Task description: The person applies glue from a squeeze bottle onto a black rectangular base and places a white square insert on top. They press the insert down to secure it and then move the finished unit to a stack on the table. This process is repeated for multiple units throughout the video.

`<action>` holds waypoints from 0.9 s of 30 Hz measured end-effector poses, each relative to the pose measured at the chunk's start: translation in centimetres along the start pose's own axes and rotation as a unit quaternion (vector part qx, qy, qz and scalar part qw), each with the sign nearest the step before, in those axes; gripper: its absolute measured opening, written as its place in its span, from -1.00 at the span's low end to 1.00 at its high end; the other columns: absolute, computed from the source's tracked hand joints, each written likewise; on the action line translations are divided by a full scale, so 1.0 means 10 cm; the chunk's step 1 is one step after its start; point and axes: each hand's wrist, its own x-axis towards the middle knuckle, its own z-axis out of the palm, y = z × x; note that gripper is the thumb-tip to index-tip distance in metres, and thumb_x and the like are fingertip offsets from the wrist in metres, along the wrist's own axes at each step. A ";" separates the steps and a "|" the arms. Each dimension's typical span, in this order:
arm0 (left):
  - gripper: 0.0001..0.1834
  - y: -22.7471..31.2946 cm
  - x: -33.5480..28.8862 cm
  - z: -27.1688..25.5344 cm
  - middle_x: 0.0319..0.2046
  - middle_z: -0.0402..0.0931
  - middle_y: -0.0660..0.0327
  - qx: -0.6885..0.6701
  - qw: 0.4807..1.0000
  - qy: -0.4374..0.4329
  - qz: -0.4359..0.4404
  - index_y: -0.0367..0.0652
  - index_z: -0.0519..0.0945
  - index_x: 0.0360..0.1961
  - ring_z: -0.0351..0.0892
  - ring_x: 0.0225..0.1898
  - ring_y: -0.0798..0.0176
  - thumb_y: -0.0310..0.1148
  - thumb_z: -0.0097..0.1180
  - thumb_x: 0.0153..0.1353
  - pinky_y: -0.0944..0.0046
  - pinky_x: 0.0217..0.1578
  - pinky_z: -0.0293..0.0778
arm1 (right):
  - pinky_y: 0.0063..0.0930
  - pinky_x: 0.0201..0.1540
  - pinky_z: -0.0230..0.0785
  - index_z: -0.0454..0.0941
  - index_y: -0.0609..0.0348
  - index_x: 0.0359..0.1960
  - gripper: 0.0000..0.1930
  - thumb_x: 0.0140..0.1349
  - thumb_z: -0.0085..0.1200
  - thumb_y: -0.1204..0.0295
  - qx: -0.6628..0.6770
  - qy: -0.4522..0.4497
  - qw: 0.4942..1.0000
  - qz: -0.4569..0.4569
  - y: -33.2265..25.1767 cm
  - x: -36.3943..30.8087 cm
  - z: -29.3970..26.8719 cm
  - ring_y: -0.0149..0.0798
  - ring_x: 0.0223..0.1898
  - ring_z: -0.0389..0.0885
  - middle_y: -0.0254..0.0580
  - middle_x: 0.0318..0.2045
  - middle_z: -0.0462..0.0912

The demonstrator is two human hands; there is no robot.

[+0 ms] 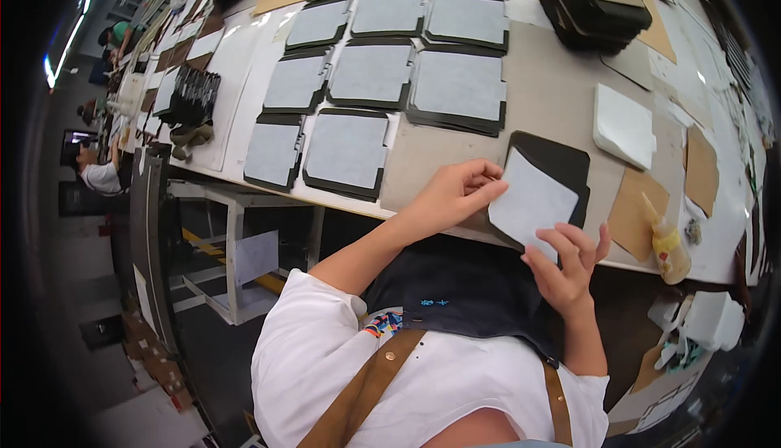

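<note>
Eleven finished black rounded-corner panels faced with grey sheets (370, 74) lie in rows on the table, a twelfth black panel with a loose pale grey sheet (533, 200) lies at the near edge, one stack of plain black panels (592, 4) stands at the far right, one white square pad (622, 126), one yellow glue bottle (669, 244)
</note>
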 end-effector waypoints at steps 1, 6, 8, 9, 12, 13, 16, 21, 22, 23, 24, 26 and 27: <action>-0.74 -0.07 0.00 -0.06 -0.27 0.63 0.31 0.040 0.998 0.016 0.036 -0.32 0.61 -0.03 0.54 -0.33 0.51 -0.32 0.15 0.43 0.46 -0.28 0.50 | 0.21 0.50 -0.20 0.68 -0.12 -0.32 -0.84 0.12 0.37 0.22 0.020 -0.010 1.000 0.006 -0.02 0.00 -0.01 -0.20 0.06 0.56 -0.40 -0.08 0.66; -0.84 0.10 -0.16 -0.58 -0.27 0.62 0.34 0.137 0.979 0.139 0.053 -0.30 0.63 -0.12 0.56 -0.24 0.53 -0.43 0.21 0.36 0.47 -0.17 0.49 | 0.16 0.50 -0.16 0.70 -0.10 -0.24 -0.81 0.21 0.29 0.16 0.039 0.014 0.992 0.121 0.11 -0.05 -0.02 -0.11 0.15 0.50 -0.32 0.01 0.66; -0.85 0.13 -0.21 -1.05 -0.31 0.62 0.39 0.188 0.944 0.249 0.104 -0.27 0.64 -0.11 0.52 -0.28 0.57 -0.43 0.21 0.36 0.50 -0.23 0.44 | 0.15 0.50 -0.15 0.70 -0.09 -0.23 -0.83 0.22 0.28 0.20 0.010 0.024 0.988 0.151 0.17 -0.09 -0.04 -0.10 0.16 0.50 -0.31 0.02 0.65; -0.84 0.23 -0.25 -1.28 -0.32 0.61 0.41 0.219 0.923 0.300 0.103 -0.26 0.64 -0.09 0.50 -0.29 0.59 -0.43 0.20 0.38 0.51 -0.25 0.42 | 0.14 0.50 -0.15 0.70 -0.08 -0.23 -0.84 0.23 0.27 0.22 -0.005 0.030 0.985 0.167 0.19 -0.12 -0.03 -0.10 0.16 0.50 -0.31 0.03 0.65; -0.79 0.11 -0.29 -2.26 -0.34 0.63 0.38 0.233 0.864 0.412 0.168 -0.31 0.66 -0.08 0.49 -0.35 0.59 -0.37 0.18 0.41 0.52 -0.33 0.40 | 0.14 0.50 -0.14 0.68 -0.05 -0.22 -0.88 0.23 0.25 0.31 -0.019 0.036 0.983 0.178 0.25 -0.12 -0.02 -0.09 0.17 0.49 -0.29 0.04 0.64; -0.77 0.09 -0.29 -2.52 -0.33 0.64 0.36 0.192 0.864 0.436 0.162 -0.33 0.66 -0.07 0.51 -0.33 0.57 -0.37 0.17 0.42 0.52 -0.29 0.42 | 0.15 0.50 -0.15 0.68 -0.04 -0.23 -0.88 0.23 0.25 0.32 -0.021 0.039 0.982 0.184 0.26 -0.12 -0.01 -0.09 0.17 0.49 -0.29 0.04 0.64; -0.69 -0.02 -0.23 -3.31 -0.21 0.65 0.30 0.185 0.854 0.458 0.164 -0.36 0.62 0.01 0.56 -0.20 0.53 -0.31 0.16 0.43 0.52 -0.14 0.44 | 0.16 0.51 -0.15 0.67 0.00 -0.23 -0.89 0.23 0.24 0.35 -0.028 0.044 0.981 0.189 0.30 -0.09 0.02 -0.07 0.17 0.49 -0.28 0.03 0.63; -0.69 0.18 0.41 -3.82 -0.24 0.65 0.31 0.132 0.850 0.461 0.218 -0.35 0.64 0.01 0.58 -0.21 0.48 -0.30 0.17 0.42 0.49 -0.14 0.46 | 0.19 0.51 -0.17 0.65 0.03 -0.22 -0.89 0.24 0.21 0.39 -0.051 0.039 0.976 0.208 0.32 -0.09 0.02 -0.04 0.18 0.47 -0.24 0.02 0.62; -0.68 0.18 0.55 -3.94 -0.23 0.65 0.31 0.097 0.856 0.455 0.225 -0.34 0.64 0.02 0.58 -0.21 0.48 -0.29 0.18 0.41 0.48 -0.14 0.45 | 0.19 0.51 -0.18 0.64 0.04 -0.22 -0.90 0.24 0.21 0.40 -0.054 0.038 0.975 0.212 0.32 -0.11 0.02 -0.03 0.19 0.47 -0.23 0.01 0.62; -0.67 0.18 0.68 -4.06 -0.23 0.65 0.31 0.062 0.861 0.449 0.232 -0.33 0.64 0.02 0.57 -0.21 0.48 -0.27 0.19 0.40 0.48 -0.15 0.45 | 0.20 0.51 -0.18 0.64 0.04 -0.22 -0.90 0.25 0.20 0.40 -0.056 0.038 0.974 0.216 0.32 -0.12 0.01 -0.02 0.19 0.47 -0.22 0.01 0.62; -0.65 0.17 0.86 -4.15 -0.24 0.66 0.30 0.024 0.873 0.445 0.197 -0.31 0.66 0.02 0.57 -0.25 0.46 -0.25 0.22 0.38 0.46 -0.19 0.44 | 0.20 0.51 -0.18 0.64 0.05 -0.23 -0.91 0.26 0.18 0.41 -0.061 0.039 0.972 0.224 0.32 -0.15 0.01 -0.02 0.19 0.47 -0.21 0.01 0.62; -0.65 0.12 1.06 -4.26 -0.26 0.66 0.31 0.076 0.872 0.457 0.158 -0.31 0.66 0.01 0.55 -0.28 0.47 -0.24 0.22 0.37 0.46 -0.24 0.43 | 0.18 0.51 -0.19 0.62 0.08 -0.23 -0.92 0.28 0.15 0.43 -0.078 0.041 0.970 0.225 0.33 -0.16 -0.02 -0.04 0.20 0.47 -0.19 0.00 0.62; -0.64 0.08 1.19 -4.28 -0.27 0.66 0.31 0.100 0.872 0.459 0.137 -0.30 0.67 0.01 0.55 -0.30 0.47 -0.23 0.22 0.37 0.45 -0.27 0.42 | 0.17 0.51 -0.19 0.61 0.10 -0.24 -0.93 0.29 0.13 0.44 -0.090 0.042 0.969 0.227 0.33 -0.17 -0.04 -0.06 0.20 0.47 -0.17 0.00 0.62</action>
